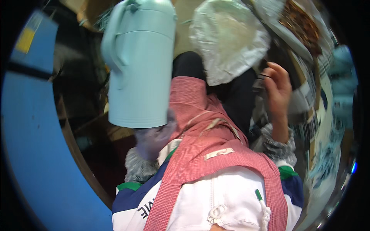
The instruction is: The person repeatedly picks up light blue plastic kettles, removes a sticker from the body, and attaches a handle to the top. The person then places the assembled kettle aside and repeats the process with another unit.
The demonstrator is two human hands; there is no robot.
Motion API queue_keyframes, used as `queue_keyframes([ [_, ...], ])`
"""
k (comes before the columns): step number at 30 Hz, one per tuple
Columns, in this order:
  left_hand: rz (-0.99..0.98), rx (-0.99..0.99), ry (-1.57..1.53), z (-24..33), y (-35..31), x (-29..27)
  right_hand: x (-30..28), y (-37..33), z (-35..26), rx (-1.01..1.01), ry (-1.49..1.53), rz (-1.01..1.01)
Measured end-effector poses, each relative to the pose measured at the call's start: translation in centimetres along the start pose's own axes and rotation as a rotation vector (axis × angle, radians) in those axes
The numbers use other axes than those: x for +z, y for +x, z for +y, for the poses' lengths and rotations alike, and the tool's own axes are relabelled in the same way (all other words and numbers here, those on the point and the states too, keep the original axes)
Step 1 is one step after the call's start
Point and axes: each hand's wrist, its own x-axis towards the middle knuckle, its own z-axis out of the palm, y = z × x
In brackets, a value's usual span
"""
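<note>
A pale turquoise vacuum jug [142, 77] with a side handle stands tall in front of me on the left. My left hand [154, 136], in a thin bluish glove and blurred, is at the jug's base; its fingers are mostly hidden under and behind the base, which seems to rest on it. To the right, my bare right hand [278, 86] is raised with its fingers curled. A small dark, thin thing shows at its fingertips, too blurred to name. Between the hands, beyond my knees, lies a white plastic bag [231, 42] with pale contents.
A blue panel [34, 146] fills the left side. At the far right, another plastic bag [266, 9] holds coppery-brown pieces [302, 27]. Light teal pieces [327, 161] lie along the right edge. My lap is covered by a red checked apron [189, 92].
</note>
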Motion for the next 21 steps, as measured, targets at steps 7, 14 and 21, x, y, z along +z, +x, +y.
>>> queue_keyframes([
  [7,-0.447,0.240,0.091,0.6,-3.0,20.9,2.1,-4.7,6.0,0.489,0.574,-0.158],
  [14,-0.866,-0.031,-0.400,0.9,-3.5,22.5,0.0,-6.9,8.8,0.554,0.469,-0.011],
  [21,-0.991,-0.127,-0.457,1.1,-3.7,21.2,1.8,-7.3,8.8,0.567,0.395,0.066],
])
